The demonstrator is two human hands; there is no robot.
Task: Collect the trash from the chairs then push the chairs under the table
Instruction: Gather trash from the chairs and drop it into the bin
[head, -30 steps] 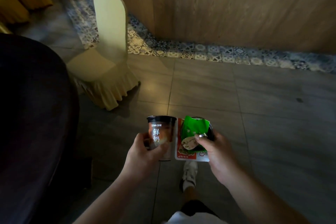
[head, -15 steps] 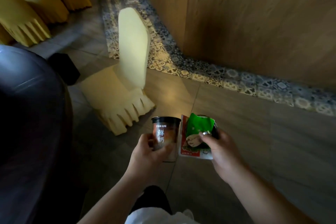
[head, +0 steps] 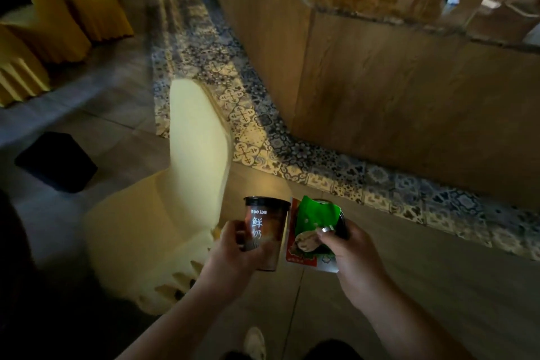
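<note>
Milk-tea cup point(head: 264, 235) grasped in left hand point(head: 233, 257) grip; green wrappers point(head: 312, 222) pinched in right hand point(head: 353, 254) grip. Cream chair point(head: 163, 213) near left, seat apparently cleared. Advised: trash consolidated into one hand, chair back pushed toward dark tabletop point(head: 8, 242).

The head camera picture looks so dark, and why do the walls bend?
Head view: the room is dim, so the table edge at left is nearly black; the pale chair and cup catch light; the wide lens curves the wooden wall; edges look slightly smeared.
</note>
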